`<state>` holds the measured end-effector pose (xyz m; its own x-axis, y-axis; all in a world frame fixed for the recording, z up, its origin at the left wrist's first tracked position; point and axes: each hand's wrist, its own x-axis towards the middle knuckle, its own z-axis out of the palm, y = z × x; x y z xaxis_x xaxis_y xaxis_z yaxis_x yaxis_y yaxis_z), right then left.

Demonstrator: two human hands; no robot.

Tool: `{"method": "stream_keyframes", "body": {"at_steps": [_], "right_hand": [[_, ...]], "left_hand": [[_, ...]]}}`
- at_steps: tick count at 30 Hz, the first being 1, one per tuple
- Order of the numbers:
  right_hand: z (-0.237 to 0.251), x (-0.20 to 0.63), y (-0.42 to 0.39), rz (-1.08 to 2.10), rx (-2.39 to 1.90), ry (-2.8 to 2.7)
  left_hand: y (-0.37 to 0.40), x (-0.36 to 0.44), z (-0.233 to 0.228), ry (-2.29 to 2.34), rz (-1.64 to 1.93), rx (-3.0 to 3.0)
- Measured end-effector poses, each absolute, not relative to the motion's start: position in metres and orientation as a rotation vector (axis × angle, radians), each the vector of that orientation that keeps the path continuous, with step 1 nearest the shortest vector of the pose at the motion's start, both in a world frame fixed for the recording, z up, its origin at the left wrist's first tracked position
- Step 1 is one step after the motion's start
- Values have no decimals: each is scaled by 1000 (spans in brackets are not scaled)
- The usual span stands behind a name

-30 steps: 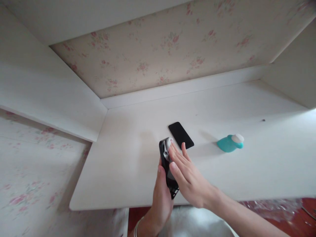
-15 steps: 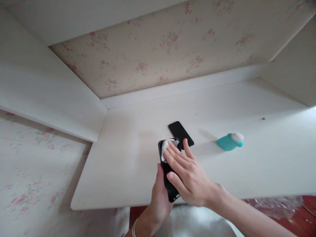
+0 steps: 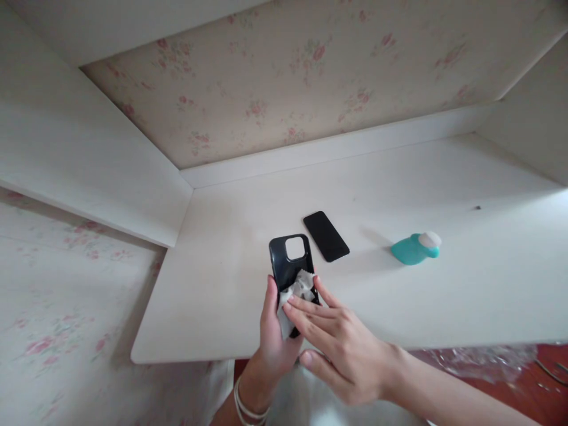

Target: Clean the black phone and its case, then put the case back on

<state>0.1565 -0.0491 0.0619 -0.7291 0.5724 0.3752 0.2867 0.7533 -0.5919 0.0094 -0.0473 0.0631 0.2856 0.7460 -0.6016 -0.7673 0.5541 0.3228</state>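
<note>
My left hand [image 3: 271,337] grips the lower part of a black phone case [image 3: 289,264], held above the near edge of the white desk [image 3: 412,296] with its camera cutout at the top. My right hand [image 3: 339,349] presses a crumpled white wipe [image 3: 294,296] against the case with its fingertips. A black phone [image 3: 325,235] lies flat on the desk just beyond the case, to its right.
A teal bottle with a white cap [image 3: 416,247] lies on its side on the desk at the right. White panels wall the desk in at left and right, with floral wallpaper behind. A red floor shows below the desk's front edge.
The case has turned from edge-on to face me flat. My right hand and the wipe have slid from the top of the case down toward its lower end.
</note>
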Motion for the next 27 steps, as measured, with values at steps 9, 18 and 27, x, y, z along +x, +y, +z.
{"method": "stream_keyframes", "body": {"at_steps": [9, 18, 27], "right_hand": [[52, 160, -56, 573, -755, -2213], [35, 150, -64, 740, -1000, -2343], [49, 148, -24, 721, -1105, -2119]], "left_hand": [[-41, 12, 61, 851, 1154, 81], [-39, 13, 54, 939, 1237, 103], [-52, 26, 43, 842, 1183, 143]]}}
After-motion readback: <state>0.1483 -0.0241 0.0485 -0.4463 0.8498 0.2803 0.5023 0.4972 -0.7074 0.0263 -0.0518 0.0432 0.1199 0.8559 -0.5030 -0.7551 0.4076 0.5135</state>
